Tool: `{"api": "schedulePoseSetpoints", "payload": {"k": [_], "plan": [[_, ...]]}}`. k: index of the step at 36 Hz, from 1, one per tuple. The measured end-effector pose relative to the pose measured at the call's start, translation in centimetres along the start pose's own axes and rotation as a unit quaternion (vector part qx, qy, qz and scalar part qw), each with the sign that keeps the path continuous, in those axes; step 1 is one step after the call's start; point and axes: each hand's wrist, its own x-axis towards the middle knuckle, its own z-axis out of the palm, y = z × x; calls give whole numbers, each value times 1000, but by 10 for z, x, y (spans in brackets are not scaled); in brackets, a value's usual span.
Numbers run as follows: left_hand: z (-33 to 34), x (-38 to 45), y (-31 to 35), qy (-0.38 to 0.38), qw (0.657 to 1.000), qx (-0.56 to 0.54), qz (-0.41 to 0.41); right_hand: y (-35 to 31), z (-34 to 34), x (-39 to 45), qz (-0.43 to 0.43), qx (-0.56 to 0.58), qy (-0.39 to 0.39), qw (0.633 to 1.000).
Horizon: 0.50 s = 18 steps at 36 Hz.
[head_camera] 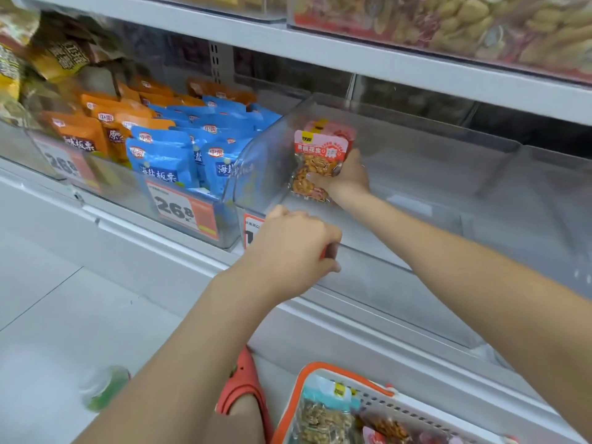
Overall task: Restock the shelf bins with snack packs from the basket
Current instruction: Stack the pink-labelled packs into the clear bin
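blue and orange packs [166, 155]: already filling the bin on the left, standing up in rows, so we're not touching those.
left hand [293, 248]: fingers curled over the front lip of the clear bin [416, 174], looks like we're steadying it. There's a bit of red under the fingers, can't tell what that is.
snack pack [317, 161]: red-topped pouch of nuts, inside the clear bin near its left wall, held upright. We reckon it's light and floppy, slick film with a lumpy fill, so pinching the lower body works better than the thin top seal.
right hand [344, 179]: reached into the bin, fingers wrapped round the lower part of the pack, thumb across the front.
basket [352, 402]: orange-rimmed, down on the floor at the lower right, more packs waiting in it.
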Motion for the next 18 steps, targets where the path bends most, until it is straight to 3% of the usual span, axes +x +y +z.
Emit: {"api": "schedulePoseSetpoints", "payload": {"k": [13, 18], "plan": [[-5, -7, 5, 0, 999, -29, -23, -19, -37, -19, 14, -10, 1, 1000], [-6, -26, 31, 175, 981, -78, 10, -33, -100, -107, -189, 26, 104, 976]]}}
